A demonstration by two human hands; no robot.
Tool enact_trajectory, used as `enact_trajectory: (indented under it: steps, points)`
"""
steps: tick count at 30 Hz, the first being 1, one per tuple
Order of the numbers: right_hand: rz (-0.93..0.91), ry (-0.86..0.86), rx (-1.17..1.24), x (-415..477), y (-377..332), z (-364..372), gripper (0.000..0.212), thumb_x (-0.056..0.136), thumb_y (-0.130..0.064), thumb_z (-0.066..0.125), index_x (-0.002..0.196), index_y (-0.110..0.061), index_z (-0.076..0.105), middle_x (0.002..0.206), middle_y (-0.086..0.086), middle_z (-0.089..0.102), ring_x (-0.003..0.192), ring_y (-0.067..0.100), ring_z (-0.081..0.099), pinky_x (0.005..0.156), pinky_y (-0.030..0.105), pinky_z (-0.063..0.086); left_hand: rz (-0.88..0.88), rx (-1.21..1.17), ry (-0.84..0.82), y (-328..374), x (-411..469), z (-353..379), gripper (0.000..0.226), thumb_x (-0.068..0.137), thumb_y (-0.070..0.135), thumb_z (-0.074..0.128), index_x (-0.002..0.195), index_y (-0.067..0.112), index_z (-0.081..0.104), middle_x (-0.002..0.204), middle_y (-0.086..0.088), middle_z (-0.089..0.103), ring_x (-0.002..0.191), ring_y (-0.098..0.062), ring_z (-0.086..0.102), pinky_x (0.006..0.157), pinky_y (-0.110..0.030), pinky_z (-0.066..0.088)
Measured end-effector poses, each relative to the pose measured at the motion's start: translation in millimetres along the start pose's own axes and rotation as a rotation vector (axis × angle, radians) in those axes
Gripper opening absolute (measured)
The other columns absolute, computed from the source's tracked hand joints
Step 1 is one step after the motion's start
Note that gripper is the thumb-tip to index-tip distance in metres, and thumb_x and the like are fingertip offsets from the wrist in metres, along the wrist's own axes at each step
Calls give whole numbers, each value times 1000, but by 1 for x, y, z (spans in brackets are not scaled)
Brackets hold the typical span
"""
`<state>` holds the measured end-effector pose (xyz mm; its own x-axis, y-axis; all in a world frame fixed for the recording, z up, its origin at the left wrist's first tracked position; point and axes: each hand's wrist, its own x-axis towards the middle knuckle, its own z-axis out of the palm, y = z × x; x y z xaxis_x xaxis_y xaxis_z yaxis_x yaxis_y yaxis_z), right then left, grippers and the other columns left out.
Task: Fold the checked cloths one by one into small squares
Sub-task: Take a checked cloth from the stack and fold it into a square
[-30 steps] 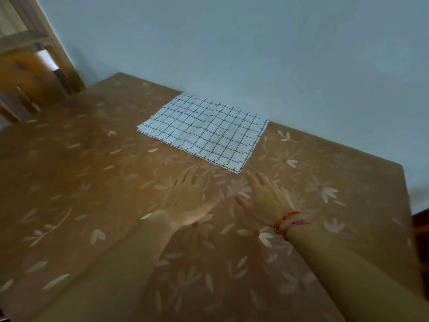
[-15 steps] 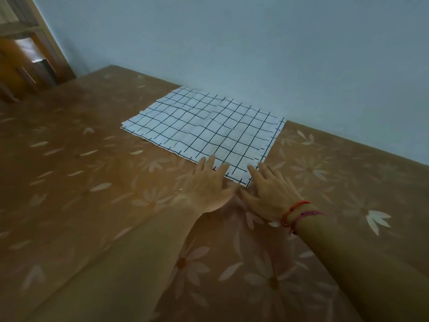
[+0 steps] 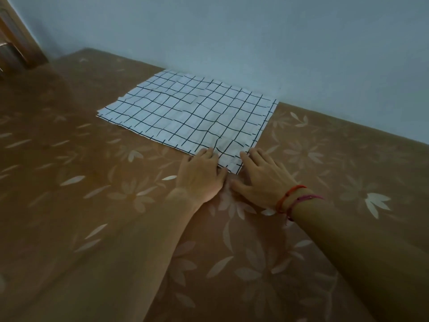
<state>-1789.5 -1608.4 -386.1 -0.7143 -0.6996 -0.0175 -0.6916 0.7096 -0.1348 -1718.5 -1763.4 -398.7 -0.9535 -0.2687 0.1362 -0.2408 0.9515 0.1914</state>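
Head view: left hand (image 3: 200,176) & right hand (image 3: 262,180) flat, fingers straight, at nr corner of creased checked cloths (image 3: 185,112)

— What is worn on the arms?
— Behind the right hand (image 3: 262,180), right of the frame's centre: one thin red string bracelet (image 3: 292,192) and one pink thread bracelet (image 3: 307,198) beside it.
— And the left hand (image 3: 199,177)?
— Bare, and its forearm (image 3: 148,240) also.

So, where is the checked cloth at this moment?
In the head view the checked cloth lies at centre on the flowered brown cover, its far edge near the wall; the left hand and right hand touch its near corner.
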Motion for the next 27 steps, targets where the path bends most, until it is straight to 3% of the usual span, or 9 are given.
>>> enact_trajectory:
  steps: [3, 6, 12, 17, 23, 27]
  points:
    - [8, 34, 24, 2, -5, -2, 76, 89, -62, 34, 150, -21, 16, 158, 6, 18, 146, 20, 11, 115, 44, 23, 52, -30, 86, -5, -1, -8, 33, 99, 33, 41, 115, 15, 63, 123, 2, 62, 115, -14, 54, 94, -33, 42]
    - [30, 72, 57, 3, -7, -6, 72, 89, -57, 39, 149, -22, 19, 156, 6, 23, 145, 21, 16, 113, 44, 25, 44, -92, 122, -9, -3, -13, 22, 98, 24, 45, 92, 13, 63, 100, 3, 66, 92, -20, 62, 78, -31, 44]
    - [4, 81, 50, 4, -13, -7, 69, 89, -46, 49, 147, -20, 23, 150, 5, 32, 141, 22, 25, 108, 44, 33, 2, -157, 120, -11, -4, -20, 19, 92, 10, 54, 103, 11, 70, 101, -5, 72, 97, -26, 64, 82, -43, 51]
    - [37, 106, 43, 7, -13, -11, 66, 87, -36, 54, 146, -24, 27, 142, 5, 41, 135, 24, 34, 101, 45, 42, 44, -203, 238, -14, -14, -33, 19, 95, 14, 54, 104, 13, 71, 97, -3, 73, 89, -25, 66, 75, -41, 52]
    - [70, 165, 72, 6, -16, -19, 62, 85, -34, 60, 142, -27, 36, 141, 10, 45, 134, 27, 36, 101, 44, 41, 22, -283, 276, -17, -29, -49, 30, 93, 4, 52, 115, 15, 68, 109, -2, 70, 95, -25, 65, 76, -43, 53]
    - [112, 197, 35, 1, -19, -30, 51, 87, -29, 59, 136, -26, 45, 131, 8, 55, 127, 27, 44, 97, 43, 41, 41, -358, 330, -23, -56, -61, 28, 92, 2, 55, 112, 14, 70, 102, 3, 67, 88, -17, 63, 71, -27, 49]
